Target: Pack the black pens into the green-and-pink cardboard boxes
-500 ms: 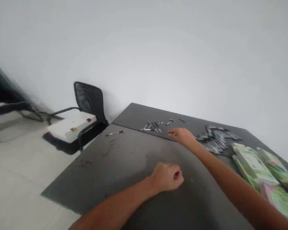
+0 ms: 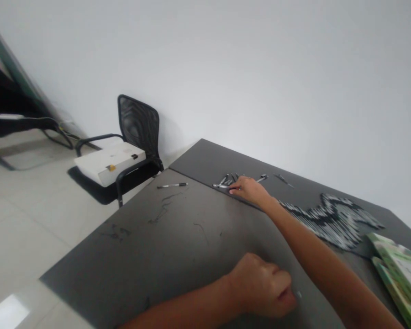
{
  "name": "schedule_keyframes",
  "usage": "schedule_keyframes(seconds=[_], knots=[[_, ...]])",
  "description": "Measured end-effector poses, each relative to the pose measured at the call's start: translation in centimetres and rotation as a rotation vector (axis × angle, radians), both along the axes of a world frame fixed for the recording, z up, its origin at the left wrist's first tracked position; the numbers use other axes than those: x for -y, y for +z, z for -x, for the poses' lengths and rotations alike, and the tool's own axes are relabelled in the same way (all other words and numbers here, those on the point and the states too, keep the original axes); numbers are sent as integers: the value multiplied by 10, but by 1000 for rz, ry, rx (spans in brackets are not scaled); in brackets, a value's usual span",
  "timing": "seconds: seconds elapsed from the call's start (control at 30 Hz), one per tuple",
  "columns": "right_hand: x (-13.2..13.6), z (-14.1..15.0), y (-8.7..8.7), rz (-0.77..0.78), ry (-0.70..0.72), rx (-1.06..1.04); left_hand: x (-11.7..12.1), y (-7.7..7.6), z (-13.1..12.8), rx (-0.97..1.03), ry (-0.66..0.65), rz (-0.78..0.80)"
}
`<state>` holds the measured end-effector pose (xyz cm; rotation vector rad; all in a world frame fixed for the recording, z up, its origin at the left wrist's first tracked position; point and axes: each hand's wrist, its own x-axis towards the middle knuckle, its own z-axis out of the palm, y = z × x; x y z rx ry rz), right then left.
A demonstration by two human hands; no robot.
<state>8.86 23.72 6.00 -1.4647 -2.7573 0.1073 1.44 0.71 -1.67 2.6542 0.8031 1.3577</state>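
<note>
Pens (image 2: 221,186) lie in a small loose cluster in the head view, just beyond the seam of the dark table (image 2: 130,269), towards its far-left corner. The right hand (image 2: 248,188) reaches over the seam, its fingers bent and close together at the right side of this cluster, touching or just beside one pen's end; whether they grip it I cannot tell. The left hand (image 2: 265,288) hangs over the near part of the table, its fingers curled closed into a fist whose inside is hidden. One lone pen (image 2: 172,185) lies by the table's left edge, while a wavy band of pens (image 2: 332,228), laid side by side, spreads towards the right end of the far edge, near some green boxes (image 2: 400,269). The step in hand seems to be picking from the loose cluster. The next move, I judge, calls for a neat pinch on a single barrel, leaving its neighbours undisturbed. Beyond the left edge, a chair (image 2: 139,121) bears a white box (image 2: 114,161).
</note>
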Motion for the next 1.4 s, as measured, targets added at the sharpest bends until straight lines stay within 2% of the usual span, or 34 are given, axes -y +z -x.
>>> schedule_keyframes(seconds=[0.23, 0.43, 0.63, 0.83, 0.97, 1.07, 1.2, 1.3, 1.4], knots=[[-7, 9, -4, -16, -23, 12, 1, -3, -3, 37, -22, 7], [-21, 8, -4, 88, -32, 88, 3, -4, -3, 50, -35, 6], [-30, 9, -3, 145, -11, 135, 3, -6, -5, 36, 8, -8], [-15, 6, -1, 75, 42, 84, 1, -2, -3, 58, -1, -32], [1, -6, 8, -10, 125, 5, 0, 9, 3, 7, -50, 49], [-1, -7, 17, -63, 160, -69, 0, 13, 4, -2, -61, 94], [-21, 29, 16, -105, 168, -166, 1, 7, -3, -32, -100, 88], [-37, 70, 5, -77, 205, -181, -2, 1, -7, -101, -146, 99], [-51, 100, -8, -44, 185, -152, -6, -2, -6, -177, -119, 135]])
